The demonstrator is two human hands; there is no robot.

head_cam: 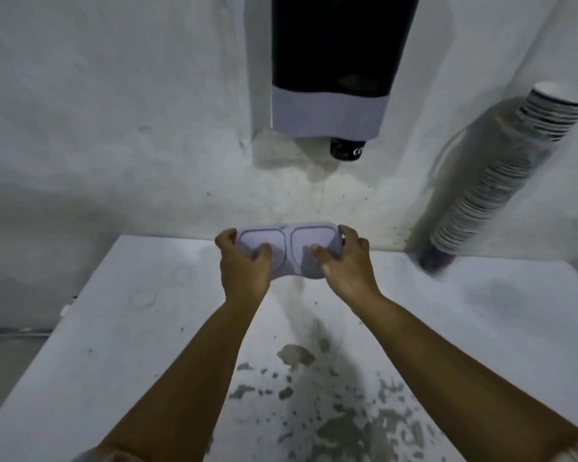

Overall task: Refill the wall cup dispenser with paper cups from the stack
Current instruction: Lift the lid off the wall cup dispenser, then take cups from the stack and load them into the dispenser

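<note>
The wall cup dispenser (334,61) hangs at the top centre, dark body with a pale band at its base. A black paper cup (347,149) pokes out of its bottom. A tall stack of paper cups (491,181) in a clear sleeve leans against the wall at the right, its foot on the table. My left hand (244,261) and my right hand (344,258) both grip a pale lilac dispenser lid (289,248) with two oval recesses, held at the far edge of the table, below the dispenser.
A white table (147,328) fills the lower view, with chipped, stained paint (314,395) near the front. A white wall (114,111) stands right behind it. Past the table's left edge the floor drops away.
</note>
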